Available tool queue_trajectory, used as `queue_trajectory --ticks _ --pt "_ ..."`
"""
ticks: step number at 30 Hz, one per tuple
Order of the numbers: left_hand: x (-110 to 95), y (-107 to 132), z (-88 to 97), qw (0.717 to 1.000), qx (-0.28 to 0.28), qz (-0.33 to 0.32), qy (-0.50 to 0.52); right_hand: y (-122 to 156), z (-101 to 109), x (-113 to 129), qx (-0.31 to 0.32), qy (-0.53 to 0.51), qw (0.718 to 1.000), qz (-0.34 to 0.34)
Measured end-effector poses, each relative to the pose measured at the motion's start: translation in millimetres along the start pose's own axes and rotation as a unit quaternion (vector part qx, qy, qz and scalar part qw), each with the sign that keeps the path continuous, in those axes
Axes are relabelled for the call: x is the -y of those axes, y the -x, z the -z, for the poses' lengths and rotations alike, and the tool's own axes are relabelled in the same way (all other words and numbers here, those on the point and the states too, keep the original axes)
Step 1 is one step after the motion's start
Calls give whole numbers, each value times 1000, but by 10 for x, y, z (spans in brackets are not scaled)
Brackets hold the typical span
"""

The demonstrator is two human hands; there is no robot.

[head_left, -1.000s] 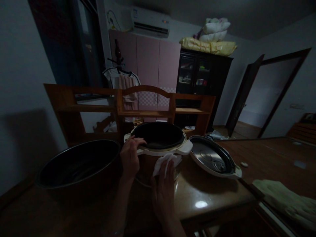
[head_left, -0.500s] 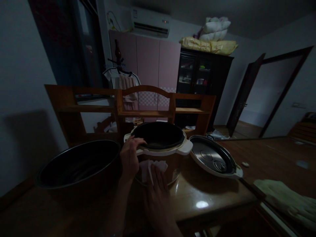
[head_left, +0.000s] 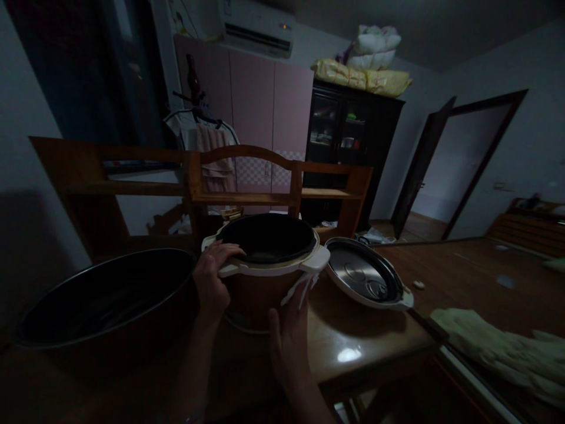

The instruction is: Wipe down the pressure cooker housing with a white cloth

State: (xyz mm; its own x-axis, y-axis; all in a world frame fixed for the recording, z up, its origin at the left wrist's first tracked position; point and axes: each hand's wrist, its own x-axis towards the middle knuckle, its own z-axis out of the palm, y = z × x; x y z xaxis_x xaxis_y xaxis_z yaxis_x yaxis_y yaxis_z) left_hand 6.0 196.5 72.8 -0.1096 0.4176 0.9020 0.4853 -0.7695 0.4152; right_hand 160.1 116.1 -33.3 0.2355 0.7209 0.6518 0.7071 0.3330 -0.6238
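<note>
A round cooker body [head_left: 260,288] with a white rim and a dark inside stands on the wooden table [head_left: 353,335]. My left hand [head_left: 212,280] grips the rim on its left side, fingers curled over the edge. A crumpled white cloth [head_left: 301,285] is pressed against the cooker's right side by my right hand [head_left: 289,344], just under the white handle. The fingers of that hand lie flat against the wall behind the cloth.
A large dark bowl [head_left: 101,303] sits to the left of the cooker. The cooker's lid [head_left: 366,280] lies upside down to the right. A pale green towel [head_left: 494,347] lies at the table's right. A wooden shelf rack [head_left: 247,188] stands behind.
My right hand has slid the cloth from the cooker's front to its right side. The view has shifted slightly right. My left hand has stayed on the rim.
</note>
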Motion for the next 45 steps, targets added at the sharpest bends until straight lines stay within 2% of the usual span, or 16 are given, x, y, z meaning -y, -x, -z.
queue_trajectory --ticks 6,10,19,29,39,45 --pt "-14 7 -16 1000 -8 16 10 62 -115 -30 -17 114 989 92" --pt "-33 12 -16 1000 -5 26 0 48 -130 -18 -34 117 988 97" --pt "-23 6 -16 1000 -4 23 13 48 -88 -68 -25 137 985 105" --pt "0 13 -15 1000 -2 16 26 194 -100 -82 21 152 982 105" --pt "19 17 -6 1000 -1 7 18 -97 35 57 6 185 967 173" --pt "19 15 -9 1000 -2 12 22 -76 57 14 14 182 968 175"
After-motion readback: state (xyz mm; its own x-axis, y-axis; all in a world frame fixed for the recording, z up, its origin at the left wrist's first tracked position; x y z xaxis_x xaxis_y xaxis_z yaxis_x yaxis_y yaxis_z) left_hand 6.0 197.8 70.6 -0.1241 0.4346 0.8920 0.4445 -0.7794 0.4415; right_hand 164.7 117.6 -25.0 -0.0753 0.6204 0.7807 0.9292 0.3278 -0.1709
